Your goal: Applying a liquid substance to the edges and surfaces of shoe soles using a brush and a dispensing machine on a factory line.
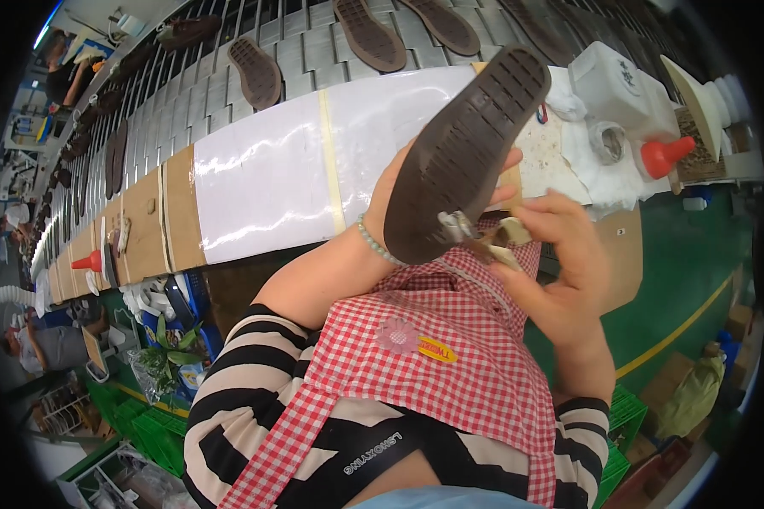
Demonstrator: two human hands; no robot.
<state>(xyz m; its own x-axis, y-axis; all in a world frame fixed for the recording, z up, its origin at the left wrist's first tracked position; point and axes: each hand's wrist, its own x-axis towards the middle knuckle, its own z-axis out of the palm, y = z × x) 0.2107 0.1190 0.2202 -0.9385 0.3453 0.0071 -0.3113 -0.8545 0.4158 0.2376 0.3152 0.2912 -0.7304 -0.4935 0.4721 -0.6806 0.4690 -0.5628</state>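
Note:
A dark brown shoe (pixel 463 157) is held up with its grooved sole turned toward me and its toe toward the upper right. My left hand (pixel 388 199) grips it from behind, its fingertips showing past the far edge; the rest of the shoe is hidden behind the sole. At the heel end, my right hand (pixel 564 250) pinches a small pale, shiny-ended piece (pixel 497 239), blurred and too unclear to name. Its tip touches or overlaps the heel edge; I cannot tell which.
A conveyor (pixel 306 55) of metal slats carries several brown shoes beyond the white-covered bench (pixel 263 187). To the right stand a white plastic jug (pixel 611 81), a red nozzle (pixel 666 156) and white cloths (pixel 611 182). Another red nozzle (pixel 87 261) lies far left; green crates (pixel 140 424) sit below.

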